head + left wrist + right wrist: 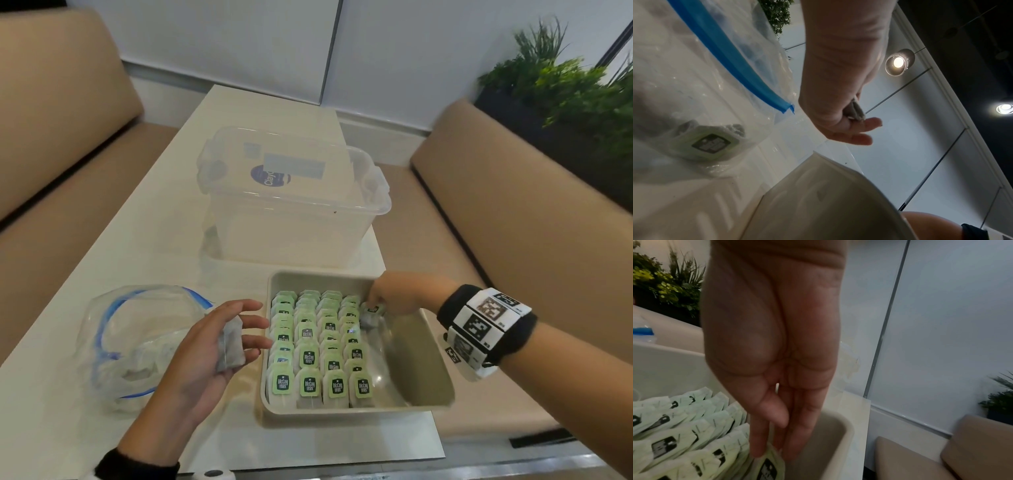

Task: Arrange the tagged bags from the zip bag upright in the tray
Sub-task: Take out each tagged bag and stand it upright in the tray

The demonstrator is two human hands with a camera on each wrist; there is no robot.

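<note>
Head view, tray (428,346) holding upright tagged bags (317,349)

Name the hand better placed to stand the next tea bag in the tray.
Right. The right hand is already inside the tray, pinching a tea bag beside the rows; the left hand holds spare bags outside it.

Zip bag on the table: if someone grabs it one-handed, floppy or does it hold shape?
Probably floppy: the zip bag is thin clear film, crumpled, its mouth sagging open. Likely light: few tea bags remain inside. It may slide on the glossy table.
</note>
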